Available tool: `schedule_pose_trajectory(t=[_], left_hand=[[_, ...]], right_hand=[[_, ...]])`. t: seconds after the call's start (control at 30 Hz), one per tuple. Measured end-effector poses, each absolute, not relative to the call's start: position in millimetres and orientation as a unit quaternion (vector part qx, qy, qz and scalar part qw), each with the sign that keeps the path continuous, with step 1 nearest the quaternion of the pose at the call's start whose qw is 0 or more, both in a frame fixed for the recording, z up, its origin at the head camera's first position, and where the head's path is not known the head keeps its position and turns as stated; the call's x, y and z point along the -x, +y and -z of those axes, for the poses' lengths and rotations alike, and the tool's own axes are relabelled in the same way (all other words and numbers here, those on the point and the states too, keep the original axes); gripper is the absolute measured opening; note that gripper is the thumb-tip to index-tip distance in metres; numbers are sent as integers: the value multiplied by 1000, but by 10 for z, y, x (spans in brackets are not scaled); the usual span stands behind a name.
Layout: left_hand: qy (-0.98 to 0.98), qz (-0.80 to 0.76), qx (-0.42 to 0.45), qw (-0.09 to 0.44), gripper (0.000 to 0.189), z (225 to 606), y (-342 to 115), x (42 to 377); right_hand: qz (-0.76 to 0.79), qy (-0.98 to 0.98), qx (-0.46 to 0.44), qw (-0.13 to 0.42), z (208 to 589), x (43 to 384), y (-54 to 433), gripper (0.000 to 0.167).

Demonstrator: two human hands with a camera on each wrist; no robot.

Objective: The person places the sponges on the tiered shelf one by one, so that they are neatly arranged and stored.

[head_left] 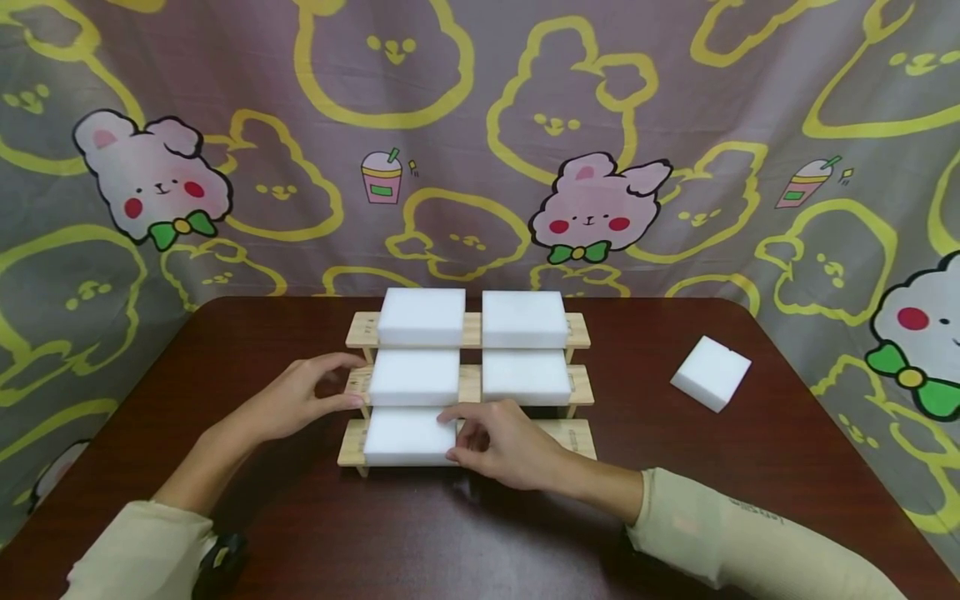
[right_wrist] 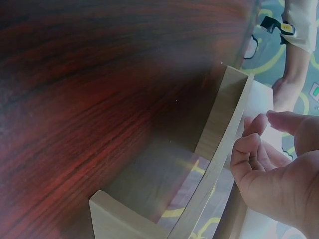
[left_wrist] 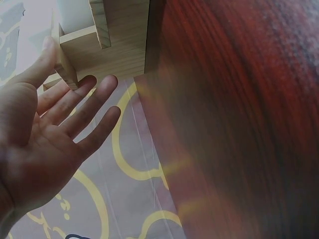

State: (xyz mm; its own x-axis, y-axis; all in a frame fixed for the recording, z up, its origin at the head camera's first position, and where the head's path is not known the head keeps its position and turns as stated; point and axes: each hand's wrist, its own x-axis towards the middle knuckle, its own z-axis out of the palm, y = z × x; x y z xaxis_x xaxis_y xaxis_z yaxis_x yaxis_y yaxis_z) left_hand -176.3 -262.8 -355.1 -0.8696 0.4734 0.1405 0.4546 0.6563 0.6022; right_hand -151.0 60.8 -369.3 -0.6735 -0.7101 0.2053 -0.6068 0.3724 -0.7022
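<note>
A three-tier wooden rack (head_left: pixel 469 382) stands on the table, carrying several white foam blocks. At the left end of its middle tier, my left hand (head_left: pixel 296 400) grips the board, thumb in front and index finger behind. The left wrist view shows the other fingers of that hand (left_wrist: pixel 65 114) spread beside the wood. On the bottom tier, my right hand (head_left: pixel 510 442) pinches the right end of a white foam block (head_left: pixel 405 437) between thumb and index finger. In the right wrist view the remaining fingers of this hand (right_wrist: pixel 271 159) are curled, and part of the block is hidden.
Another white foam block (head_left: pixel 711 372) lies on the dark red-brown table (head_left: pixel 660 433) to the right of the rack. Two blocks sit on the top tier and two on the middle one. A patterned curtain (head_left: pixel 450 167) hangs behind the table's far edge.
</note>
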Motion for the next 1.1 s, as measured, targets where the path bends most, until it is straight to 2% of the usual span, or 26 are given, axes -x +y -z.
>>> schedule_pose_trajectory(t=[0.6, 1.1], left_hand=[[911, -326, -254, 16, 48, 3540, -2617, 1770], [907, -326, -267, 2, 46, 3550, -2627, 1765]], right_hand=[[400, 823, 396, 77, 3681, 1510, 627, 33], [407, 811, 418, 43, 3559, 1403, 853, 32]])
